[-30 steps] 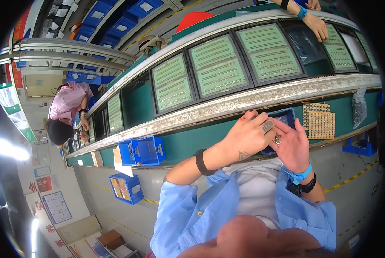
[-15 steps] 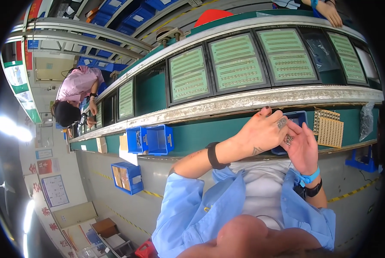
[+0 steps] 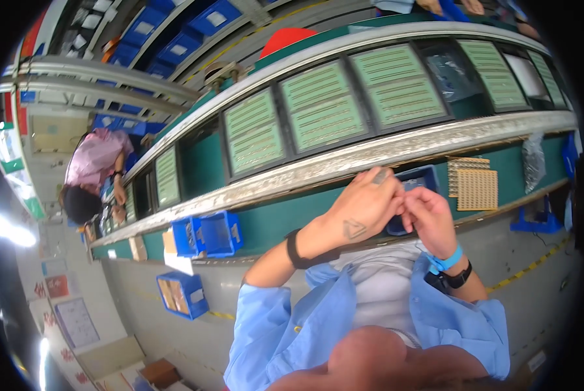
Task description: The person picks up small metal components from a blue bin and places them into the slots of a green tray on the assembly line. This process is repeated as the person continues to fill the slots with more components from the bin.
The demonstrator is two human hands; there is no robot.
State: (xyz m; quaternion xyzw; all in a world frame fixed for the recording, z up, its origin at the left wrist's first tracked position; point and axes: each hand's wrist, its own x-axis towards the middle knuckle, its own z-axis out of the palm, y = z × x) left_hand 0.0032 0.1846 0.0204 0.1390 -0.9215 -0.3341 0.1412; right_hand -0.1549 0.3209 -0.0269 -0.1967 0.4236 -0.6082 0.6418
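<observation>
My left hand, with a dark band on its wrist, is closed in a pinch, its fingertips meeting those of my right hand. What it pinches is too small and covered to make out. My right hand, wearing a blue wrist strap and a dark watch, is curled closed; the small metal parts seen in its palm a moment ago are hidden by the fingers. Just beyond both hands a blue bin stands on the green bench, partly covered by them. Beside the bin lie tan perforated boards, one overlapping another.
A conveyor rail runs beyond the bench, with green panels in black trays. Blue bins stand to the left; another blue bin sits lower. A clear plastic bag lies right. A person in pink works far left.
My right hand has gone from an open palm holding small metal parts to curled fingers meeting my left hand's fingertips. The whole view has shifted, with the bench lying further left.
</observation>
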